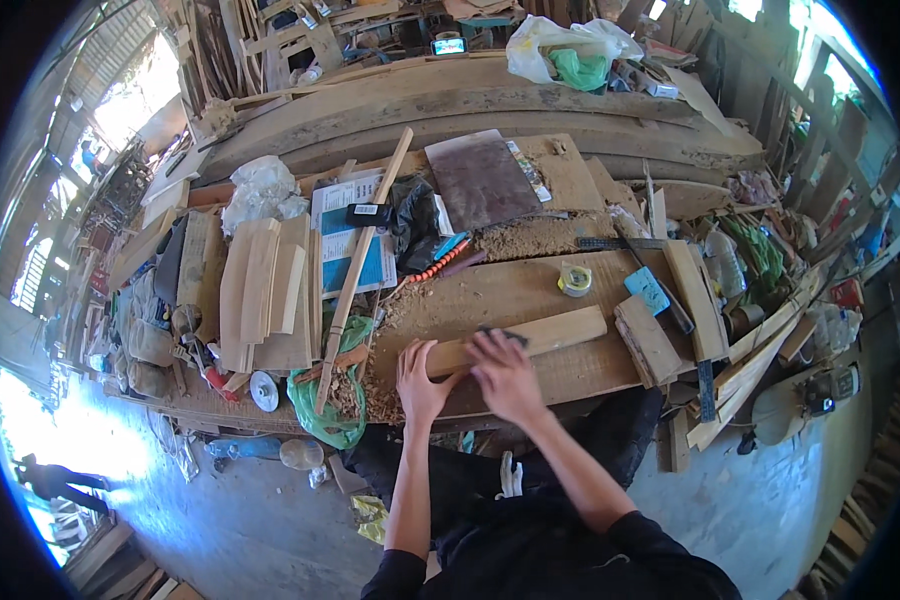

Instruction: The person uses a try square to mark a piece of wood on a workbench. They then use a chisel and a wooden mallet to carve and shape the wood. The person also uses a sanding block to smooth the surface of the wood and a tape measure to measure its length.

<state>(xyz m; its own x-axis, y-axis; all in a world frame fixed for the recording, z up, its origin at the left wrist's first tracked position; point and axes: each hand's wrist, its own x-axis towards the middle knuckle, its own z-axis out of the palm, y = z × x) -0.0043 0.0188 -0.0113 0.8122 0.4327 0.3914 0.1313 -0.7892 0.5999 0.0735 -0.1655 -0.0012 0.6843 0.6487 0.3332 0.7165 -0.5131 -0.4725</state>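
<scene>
A pale wooden board (pixel 567 331) lies slantwise on the workbench, its right end free. My left hand (pixel 422 382) grips the board's left end, the thumb along its near side. Over the board's middle, my right hand (pixel 502 376) is closed on a small dark block (pixel 511 337) that rests on the wood. Only the block's far edge shows past my fingers; I cannot tell its exact kind. Wood shavings (pixel 378 385) and a green plastic bag (pixel 330 420) lie left of my left hand.
A tape roll (pixel 574 280), a light-blue flat piece (pixel 647 291) and a wood block (pixel 646 338) lie to the right. Wooden slats (pixel 255 275) are stacked at the left, near a long thin stick (pixel 362 260). Behind stand a dark sheet (pixel 478 178) and large planks (pixel 470 105).
</scene>
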